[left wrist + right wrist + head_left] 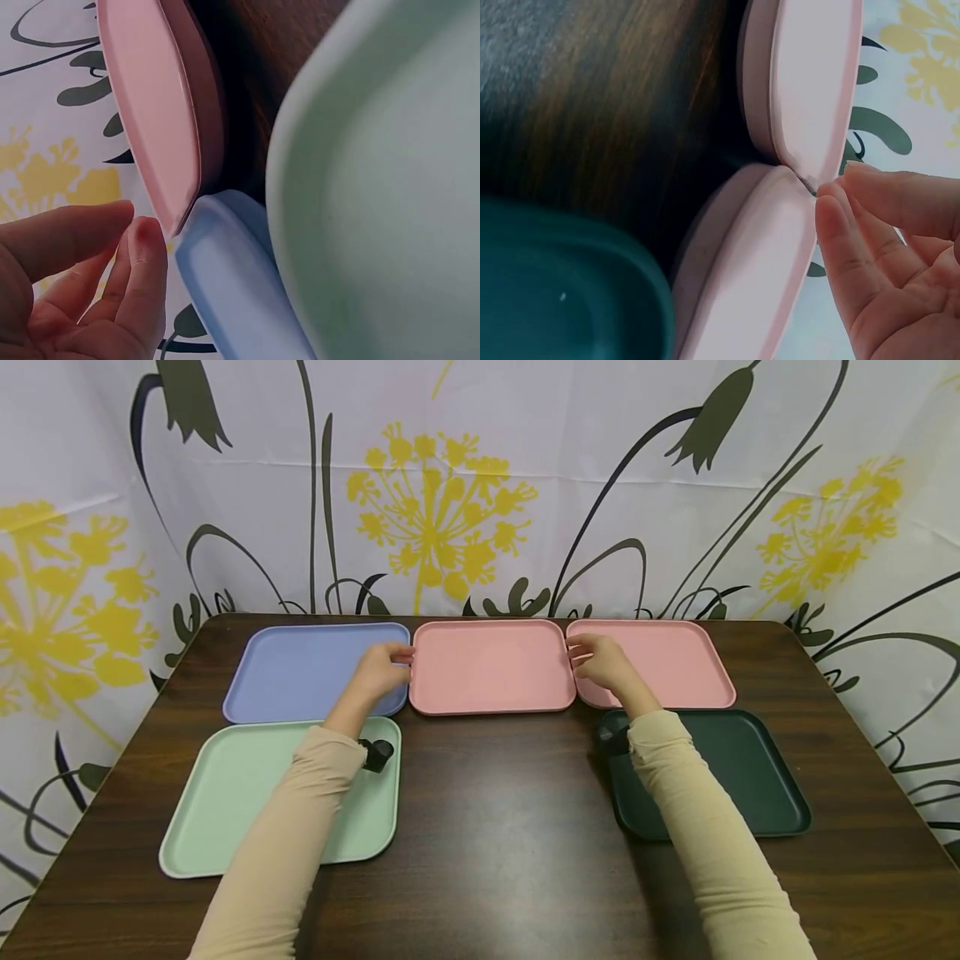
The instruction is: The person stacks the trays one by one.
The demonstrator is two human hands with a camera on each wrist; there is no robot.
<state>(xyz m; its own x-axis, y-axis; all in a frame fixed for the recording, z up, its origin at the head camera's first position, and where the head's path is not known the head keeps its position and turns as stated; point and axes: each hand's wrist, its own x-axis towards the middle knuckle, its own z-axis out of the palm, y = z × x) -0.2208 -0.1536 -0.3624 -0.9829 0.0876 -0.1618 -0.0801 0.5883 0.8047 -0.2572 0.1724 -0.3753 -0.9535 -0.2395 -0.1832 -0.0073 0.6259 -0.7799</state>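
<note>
A pink tray (pixel 491 667) lies in the middle of the back row, between a blue tray (pixel 300 672) on the left and a second pink tray (pixel 675 664) on the right. My left hand (pixel 382 670) is over the blue tray's right end, fingertips by the middle tray's left edge. Loosely bent, its fingers (pixel 146 255) hold nothing in the left wrist view. At the seam between the two pink trays is my right hand (pixel 603 664). Its fingertips (pixel 832 206) are close to the rims; whether they touch, I cannot tell. Nothing is gripped there.
A light green tray (pixel 247 777) lies front left, partly under my left forearm. Front right is a dark green tray (pixel 738 768), partly behind my right forearm. All lie on a dark wooden table (pixel 495 827). A flower-patterned cloth (pixel 570 443) hangs behind the table.
</note>
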